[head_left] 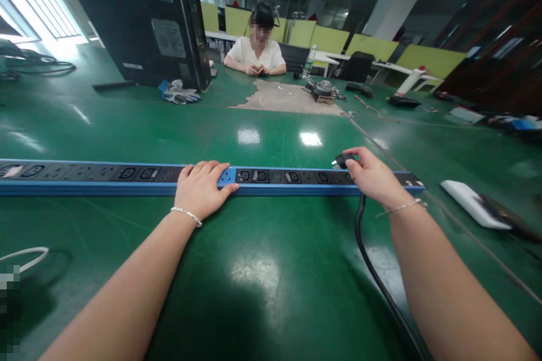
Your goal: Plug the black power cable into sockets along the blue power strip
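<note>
A long blue power strip [288, 188] with a row of black sockets lies across the green table. One blue socket [227, 176] stands out near its middle. Over the strip, just left of that socket, my left hand [202, 189] is closed, fingers across the top and thumb along the near side. My right hand [372, 175] pinches a black plug [344, 160] above the right part of the strip, its metal pins pointing left and apart from the sockets. From the plug, a thick black cord [368, 259] hangs down toward the lower right.
A black computer case [139, 28] and gloves [180, 92] stand at the back left. Across the table sits another person [259, 56], hands together. A cardboard sheet [283, 97], a bottle [310, 59] and a white object [472, 203] are also on the table.
</note>
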`<move>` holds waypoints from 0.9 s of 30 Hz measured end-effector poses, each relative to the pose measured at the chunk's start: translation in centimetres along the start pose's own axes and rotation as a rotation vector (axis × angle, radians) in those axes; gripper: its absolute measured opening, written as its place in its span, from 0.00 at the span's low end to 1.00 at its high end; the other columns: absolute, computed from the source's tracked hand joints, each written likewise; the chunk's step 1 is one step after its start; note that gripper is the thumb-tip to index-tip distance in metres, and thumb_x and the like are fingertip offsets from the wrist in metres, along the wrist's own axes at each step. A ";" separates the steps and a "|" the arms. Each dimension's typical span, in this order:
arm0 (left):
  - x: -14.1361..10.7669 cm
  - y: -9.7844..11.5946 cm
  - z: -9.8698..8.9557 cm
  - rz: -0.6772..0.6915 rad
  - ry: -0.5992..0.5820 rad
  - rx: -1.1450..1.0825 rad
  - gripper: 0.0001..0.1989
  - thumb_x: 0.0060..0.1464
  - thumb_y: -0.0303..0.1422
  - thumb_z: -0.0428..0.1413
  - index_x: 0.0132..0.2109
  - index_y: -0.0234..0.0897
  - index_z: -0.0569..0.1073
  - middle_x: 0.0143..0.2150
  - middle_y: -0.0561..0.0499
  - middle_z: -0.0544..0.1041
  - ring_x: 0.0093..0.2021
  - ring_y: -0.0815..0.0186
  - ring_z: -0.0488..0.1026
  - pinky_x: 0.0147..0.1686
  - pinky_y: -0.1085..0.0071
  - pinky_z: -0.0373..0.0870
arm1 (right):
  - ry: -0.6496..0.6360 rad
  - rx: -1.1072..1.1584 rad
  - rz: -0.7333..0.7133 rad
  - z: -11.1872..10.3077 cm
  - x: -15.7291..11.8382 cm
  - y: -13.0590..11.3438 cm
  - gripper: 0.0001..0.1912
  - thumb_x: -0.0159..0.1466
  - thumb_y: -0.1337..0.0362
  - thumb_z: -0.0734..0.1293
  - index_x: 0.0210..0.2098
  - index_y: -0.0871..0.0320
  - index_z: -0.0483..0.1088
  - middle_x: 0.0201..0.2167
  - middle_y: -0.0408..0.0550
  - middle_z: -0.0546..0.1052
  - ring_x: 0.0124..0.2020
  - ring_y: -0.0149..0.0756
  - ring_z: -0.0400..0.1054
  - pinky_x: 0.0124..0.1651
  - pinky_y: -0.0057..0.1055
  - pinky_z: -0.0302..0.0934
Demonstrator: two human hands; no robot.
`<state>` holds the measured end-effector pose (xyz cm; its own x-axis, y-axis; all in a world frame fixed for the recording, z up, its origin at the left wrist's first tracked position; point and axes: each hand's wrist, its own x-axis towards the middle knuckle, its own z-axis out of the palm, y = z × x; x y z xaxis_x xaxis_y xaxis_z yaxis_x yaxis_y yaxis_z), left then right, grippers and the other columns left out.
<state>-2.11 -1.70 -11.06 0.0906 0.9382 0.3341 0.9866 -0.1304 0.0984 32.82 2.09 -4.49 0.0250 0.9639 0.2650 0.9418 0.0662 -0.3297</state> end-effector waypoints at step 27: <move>0.0 0.0 -0.1 0.008 -0.003 -0.009 0.28 0.53 0.51 0.44 0.55 0.42 0.66 0.54 0.46 0.70 0.55 0.55 0.62 0.55 0.56 0.51 | -0.213 -0.396 0.144 2.0 -1.7 -0.8 0.17 0.64 0.58 0.52 0.49 0.56 0.62 0.32 0.55 0.76 0.34 0.45 0.71 0.36 0.35 0.58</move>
<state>-2.12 -1.75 -10.97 0.0987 0.9381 0.3319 0.9846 -0.1403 0.1038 31.37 0.89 -6.54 0.1345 0.9903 0.0360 0.9902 -0.1357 0.0325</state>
